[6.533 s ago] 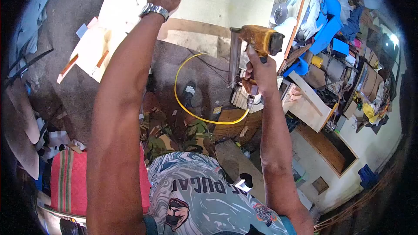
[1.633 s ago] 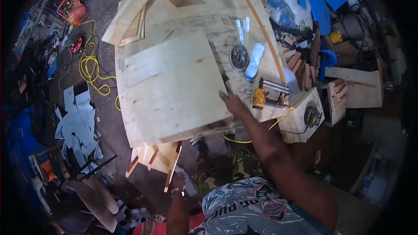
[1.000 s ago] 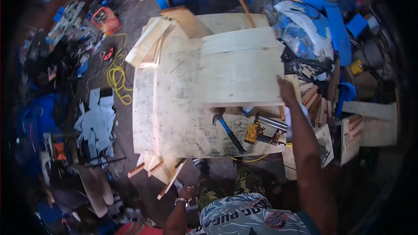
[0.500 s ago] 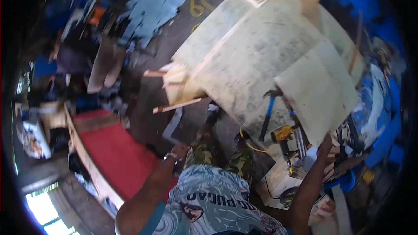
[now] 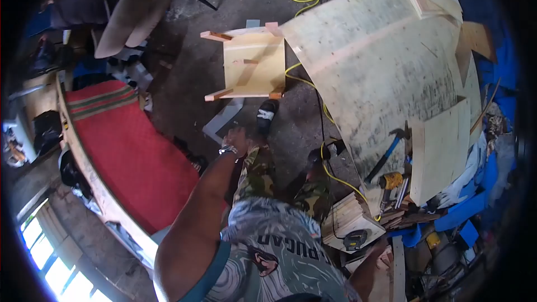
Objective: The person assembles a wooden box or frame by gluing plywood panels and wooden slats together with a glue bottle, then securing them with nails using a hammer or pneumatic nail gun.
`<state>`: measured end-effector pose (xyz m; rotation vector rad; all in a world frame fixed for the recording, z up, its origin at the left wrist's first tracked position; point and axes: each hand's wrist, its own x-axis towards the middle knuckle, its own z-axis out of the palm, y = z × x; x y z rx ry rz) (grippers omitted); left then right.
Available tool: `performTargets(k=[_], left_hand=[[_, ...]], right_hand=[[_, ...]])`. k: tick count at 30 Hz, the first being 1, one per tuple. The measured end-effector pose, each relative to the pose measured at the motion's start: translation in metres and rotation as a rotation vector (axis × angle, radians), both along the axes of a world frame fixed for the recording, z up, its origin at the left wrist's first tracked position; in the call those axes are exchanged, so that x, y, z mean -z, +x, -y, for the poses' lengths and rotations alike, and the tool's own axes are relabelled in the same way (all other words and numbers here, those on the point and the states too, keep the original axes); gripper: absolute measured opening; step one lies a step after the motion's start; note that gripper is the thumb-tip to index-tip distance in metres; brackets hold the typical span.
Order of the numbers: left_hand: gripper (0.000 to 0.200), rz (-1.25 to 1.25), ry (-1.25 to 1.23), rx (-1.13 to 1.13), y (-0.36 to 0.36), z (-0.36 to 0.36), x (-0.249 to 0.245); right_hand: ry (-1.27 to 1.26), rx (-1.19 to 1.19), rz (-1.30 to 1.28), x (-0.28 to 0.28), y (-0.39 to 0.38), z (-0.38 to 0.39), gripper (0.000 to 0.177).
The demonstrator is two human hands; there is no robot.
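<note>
My left hand (image 5: pixel 237 141), with a metal band at its wrist, rests at my left knee over the camouflage trousers. Its fingers are dark and indistinct. At the lower right, my right hand (image 5: pixel 379 251) is low beside a wooden block (image 5: pixel 335 226) and pale wood strips (image 5: pixel 397 268); its fingers cannot be made out. On the block's edge sits a tape measure (image 5: pixel 355 240). A yellow-and-black drill (image 5: pixel 390 182) and a blue-handled hammer (image 5: pixel 386 156) lie on the large plywood sheet, close to a smaller plywood board (image 5: pixel 442 151).
A small wooden stool (image 5: pixel 254 67) lies with its legs towards me on the floor. The large plywood sheet (image 5: pixel 358 50) spreads across the right. A yellow cord (image 5: pixel 330 174) winds past my feet. To the left is a red-covered surface (image 5: pixel 128 151) with a wooden edge.
My right hand has come away from the smaller plywood board down to the lower right. The view has shifted, showing the stool more fully. My left hand stays near my knee.
</note>
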<state>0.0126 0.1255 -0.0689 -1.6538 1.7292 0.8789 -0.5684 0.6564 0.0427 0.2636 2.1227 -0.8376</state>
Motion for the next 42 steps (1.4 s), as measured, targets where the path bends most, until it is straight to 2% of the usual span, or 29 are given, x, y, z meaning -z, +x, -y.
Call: performTargets(k=[2, 3, 6, 7, 9, 10, 13, 16, 20, 21, 22, 23, 24, 26, 28, 31, 32, 33, 34, 35, 36, 37, 38, 39, 41, 42], left_hand=[[0.064, -0.083, -0.036, 0.069, -0.013, 0.045, 0.051], [0.067, -0.137, -0.054, 0.036, -0.033, 0.071, 0.047], [0.056, -0.251, -0.273, 0.178, -0.064, 0.107, 0.115], [0.054, -0.224, -0.224, 0.201, -0.077, 0.119, 0.133], [0.051, -0.179, -0.125, 0.254, -0.102, 0.131, 0.157], [0.045, -0.168, -0.163, 0.310, -0.110, 0.133, 0.163], [0.038, -0.194, 0.017, 0.292, -0.117, 0.138, 0.203], [0.032, -0.236, -0.109, 0.438, -0.111, 0.125, 0.233], [0.028, -0.252, -0.013, 0.584, -0.096, 0.148, 0.200], [0.027, -0.261, 0.009, 0.534, -0.090, 0.157, 0.186], [0.027, -0.269, 0.029, 0.484, -0.082, 0.163, 0.170], [0.026, -0.276, 0.050, 0.438, -0.072, 0.169, 0.150], [0.025, -0.253, -0.061, 0.548, -0.057, 0.171, 0.137], [0.026, -0.297, -0.097, 0.589, -0.024, 0.192, 0.103], [0.026, -0.347, -0.067, 0.661, 0.010, 0.227, 0.068], [0.028, -0.305, 0.062, 0.704, 0.045, 0.288, 0.014], [0.024, -0.363, 0.018, 0.630, 0.059, 0.304, 0.001], [0.021, -0.418, -0.025, 0.552, 0.075, 0.317, -0.015], [0.021, -0.427, 0.001, 0.534, 0.084, 0.329, -0.035], [0.022, -0.438, 0.033, 0.508, 0.091, 0.335, -0.055], [0.020, -0.524, 0.024, 0.478, 0.102, 0.335, -0.068], [0.015, -0.560, 0.160, 0.279, 0.108, 0.331, -0.079], [0.013, -0.576, 0.138, 0.383, 0.108, 0.323, -0.104], [0.011, -0.596, 0.104, 0.486, 0.098, 0.319, -0.140], [0.027, -0.515, 0.196, 0.597, 0.082, 0.306, -0.215], [0.028, -0.533, 0.211, 0.670, 0.086, 0.301, -0.229]], right_hand=[[0.206, -0.031, 0.137, -0.032, 0.113, 0.003, 0.054], [0.287, -0.038, 0.206, -0.049, 0.164, 0.014, 0.051], [0.449, -0.063, 0.370, -0.088, 0.285, 0.051, 0.044], [0.483, -0.061, 0.388, -0.099, 0.311, 0.060, 0.041], [0.542, -0.059, 0.419, -0.118, 0.350, 0.076, 0.036], [0.565, -0.047, 0.425, -0.126, 0.363, 0.083, 0.034], [0.623, -0.015, 0.432, -0.141, 0.391, 0.099, 0.027], [0.653, 0.018, 0.432, -0.152, 0.407, 0.106, 0.021], [0.583, 0.021, 0.446, -0.153, 0.412, 0.112, 0.017], [0.536, 0.023, 0.446, -0.149, 0.409, 0.126, 0.016], [0.529, 0.154, 0.480, -0.143, 0.404, 0.141, 0.017], [0.468, 0.159, 0.589, -0.137, 0.397, 0.133, 0.016], [0.407, 0.161, 0.698, -0.133, 0.391, 0.134, 0.016], [0.481, -0.100, 0.591, -0.126, 0.394, 0.156, 0.018], [-0.145, 0.657, 1.049, -0.089, 0.366, 0.097, 0.028], [-0.084, 0.664, 0.790, -0.051, 0.352, 0.115, 0.016], [0.150, 0.169, 0.446, -0.050, 0.353, 0.160, 0.009], [0.221, -0.402, 0.197, -0.040, 0.348, 0.186, 0.010], [0.122, -0.301, 0.037, 0.002, 0.344, 0.179, 0.019], [0.332, -0.758, -0.065, -0.055, 0.341, 0.295, 0.029], [0.205, -0.890, -0.153, -0.040, 0.337, 0.318, 0.035], [0.079, -0.983, -0.323, -0.031, 0.342, 0.353, 0.039], [0.026, -0.989, -0.276, -0.049, 0.352, 0.417, 0.043], [-0.102, -1.105, -0.375, -0.052, 0.364, 0.458, 0.047], [-0.508, -1.222, -0.439, -0.081, 0.398, 0.548, 0.053], [-0.599, -1.250, -0.353, -0.096, 0.419, 0.584, 0.057]])
